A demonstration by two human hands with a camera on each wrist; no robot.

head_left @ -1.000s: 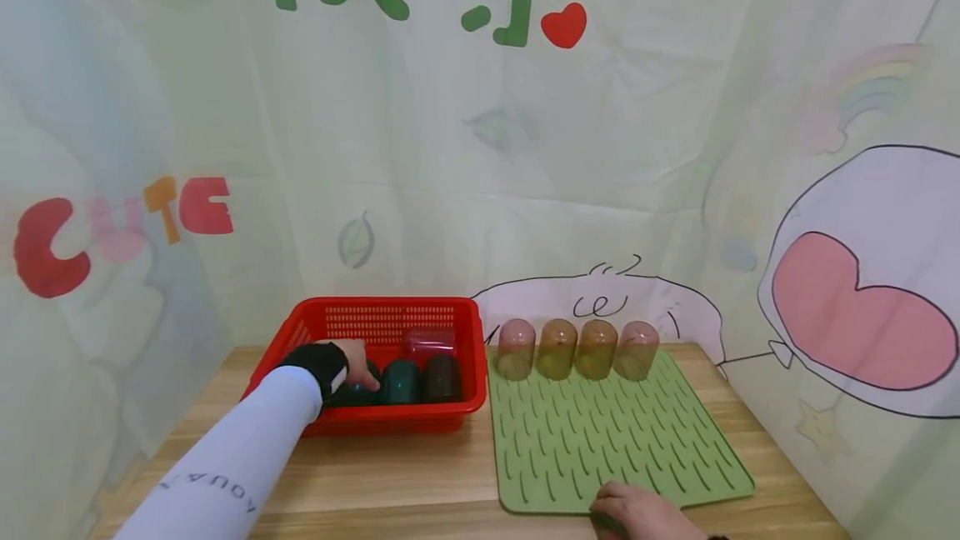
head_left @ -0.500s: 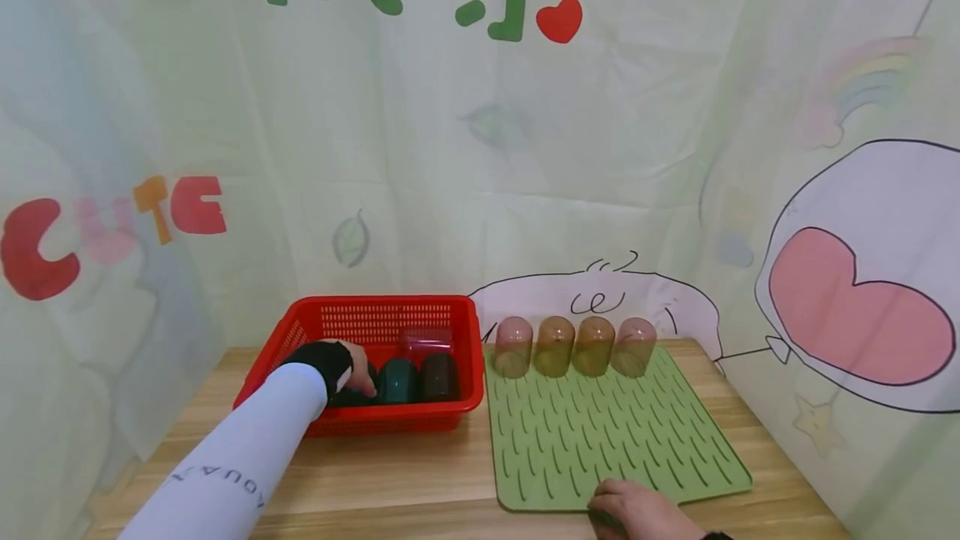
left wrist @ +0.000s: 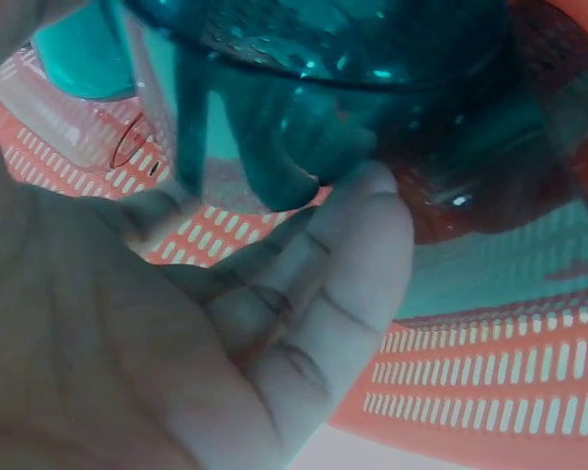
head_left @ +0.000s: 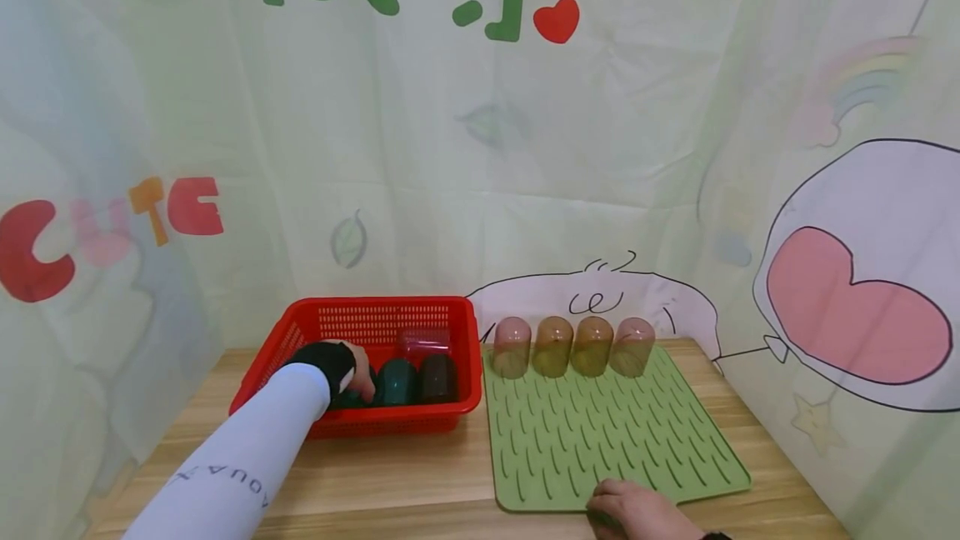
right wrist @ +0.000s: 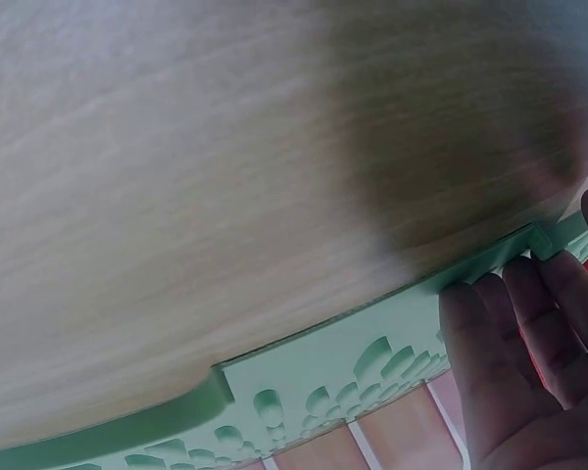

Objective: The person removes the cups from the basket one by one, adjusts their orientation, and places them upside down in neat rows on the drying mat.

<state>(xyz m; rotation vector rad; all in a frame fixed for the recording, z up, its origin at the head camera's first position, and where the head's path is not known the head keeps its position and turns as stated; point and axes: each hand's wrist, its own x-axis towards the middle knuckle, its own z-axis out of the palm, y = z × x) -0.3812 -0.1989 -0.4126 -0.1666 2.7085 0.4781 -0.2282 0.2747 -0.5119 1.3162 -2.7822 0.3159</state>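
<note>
My left hand (head_left: pixel 362 377) reaches into the red basket (head_left: pixel 468 407). Its thumb and curled fingers grip a teal see-through cup (left wrist: pixel 314 127), seen close up in the left wrist view. To the right of that hand in the basket stand another teal cup (head_left: pixel 397 382) and a dark grey-brown cup (head_left: pixel 437 379); a clear pink cup (head_left: pixel 426 343) lies behind them. At the front edge of the green drying mat (head_left: pixel 600 440) rests my right hand (head_left: pixel 637 511). In the right wrist view its fairly straight fingers (right wrist: pixel 544 333) touch the mat's rim.
Along the mat's back edge stand several upside-down cups in a row: a pink cup (head_left: pixel 512 348), amber cups (head_left: pixel 553 347) and another pink cup (head_left: pixel 633 348). Both basket and mat lie on a wooden table (head_left: pixel 390 473). A printed curtain (head_left: pixel 405 148) hangs behind and beside it.
My left hand has shifted slightly, and its fingers have drawn in around the teal cup in the basket. The head view has shifted a little. My right hand stays at the mat's edge.
</note>
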